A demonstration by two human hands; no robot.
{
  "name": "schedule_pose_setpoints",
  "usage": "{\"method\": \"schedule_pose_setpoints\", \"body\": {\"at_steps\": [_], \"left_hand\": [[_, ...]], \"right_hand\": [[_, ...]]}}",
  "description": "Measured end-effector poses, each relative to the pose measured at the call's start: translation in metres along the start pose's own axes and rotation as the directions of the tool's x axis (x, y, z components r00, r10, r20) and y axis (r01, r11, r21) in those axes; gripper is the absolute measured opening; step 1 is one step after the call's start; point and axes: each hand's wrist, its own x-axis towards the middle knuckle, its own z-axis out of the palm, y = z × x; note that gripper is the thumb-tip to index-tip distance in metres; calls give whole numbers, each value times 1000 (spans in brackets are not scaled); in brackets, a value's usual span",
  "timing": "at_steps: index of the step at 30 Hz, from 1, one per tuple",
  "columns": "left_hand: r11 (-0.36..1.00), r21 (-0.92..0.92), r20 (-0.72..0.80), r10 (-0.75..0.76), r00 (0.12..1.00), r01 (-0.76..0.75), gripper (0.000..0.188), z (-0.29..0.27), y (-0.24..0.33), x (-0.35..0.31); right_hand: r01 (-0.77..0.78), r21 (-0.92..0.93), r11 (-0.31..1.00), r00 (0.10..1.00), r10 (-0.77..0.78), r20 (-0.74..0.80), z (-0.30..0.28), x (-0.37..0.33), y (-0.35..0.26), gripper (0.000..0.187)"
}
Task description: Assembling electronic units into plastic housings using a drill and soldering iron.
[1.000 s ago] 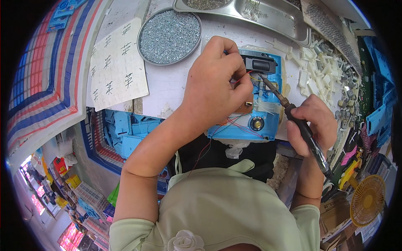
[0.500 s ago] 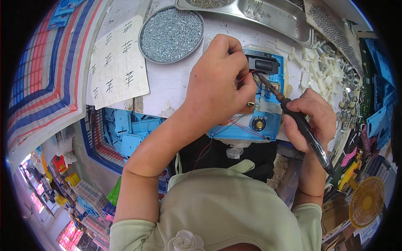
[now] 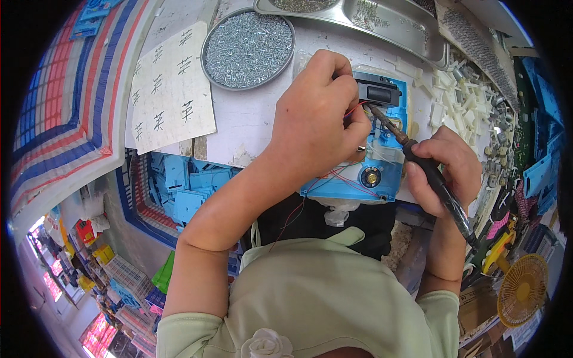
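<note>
My right hand (image 3: 447,170) is closed round the black handle of a soldering iron (image 3: 439,185), whose tip points up and left to the base of a black rectangular part (image 3: 380,93). That part sits on a light blue plastic casing (image 3: 351,190). Pinched over the casing's left side, my left hand (image 3: 316,113) has a thin red wire (image 3: 357,106) coming out of its fingers near the iron's tip. Exactly how the fingertips grip it is hidden. A small round speaker (image 3: 370,176) lies in the near end of the casing, with more red wires (image 3: 340,179) beside it.
A round tray of small metal pins (image 3: 248,51) and a paper with handwriting (image 3: 173,89) lie to the left. Steel trays (image 3: 394,39) stand behind. White plastic parts (image 3: 462,98) are heaped at right. Blue panels (image 3: 191,200) fill a bin below; a yellow fan (image 3: 523,290) is lower right.
The whole view has shifted slightly, putting the table things a little further right. Both hands and the soldering iron keep nearly the same places over the casing.
</note>
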Motion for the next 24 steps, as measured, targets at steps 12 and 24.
{"method": "schedule_pose_setpoints", "body": {"at_steps": [12,24], "left_hand": [[1000,-2,5,-9,1000,9,11,0,0,-1],[1000,28,19,8,1000,-9,11,-1,0,-2]], "right_hand": [[33,6,999,999,-33,-29,-1,-4,-2,26],[-4,35,999,992,8,-129,-22,-32,-7,25]]}}
